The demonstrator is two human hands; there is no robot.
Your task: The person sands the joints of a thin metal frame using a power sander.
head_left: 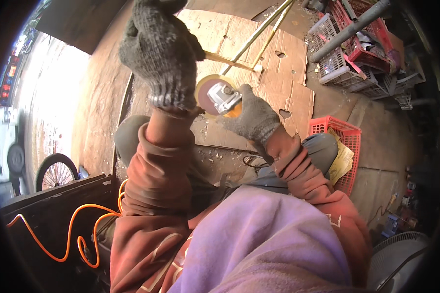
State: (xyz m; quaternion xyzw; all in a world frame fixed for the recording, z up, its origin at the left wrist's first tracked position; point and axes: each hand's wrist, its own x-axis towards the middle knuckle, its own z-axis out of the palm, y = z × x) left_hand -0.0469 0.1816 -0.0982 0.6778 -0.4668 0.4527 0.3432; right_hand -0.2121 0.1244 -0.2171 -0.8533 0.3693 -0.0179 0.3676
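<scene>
My right hand (pixel 254 115), in a grey knitted glove, is closed around an angle grinder (pixel 223 97) with a silver head and an orange body. Its round disc (pixel 206 93) faces up toward me, just right of my left wrist. Raised in front of me, my gloved left hand (pixel 159 51) has its fingers curled. A thin brass-coloured metal frame (pixel 242 62) runs from that hand toward the upper right; its near end is hidden behind the glove, where the hand appears to grip it. The frame's far rods leave the view at the top.
Flattened cardboard (pixel 278 88) lies on the floor below the frame. A red plastic basket (pixel 347 129) holds papers by my right knee; stacked crates (pixel 337 58) stand at the upper right. An orange cord (pixel 66 244) loops at lower left, near a spoked wheel (pixel 57 173). A fan (pixel 396 259) stands lower right.
</scene>
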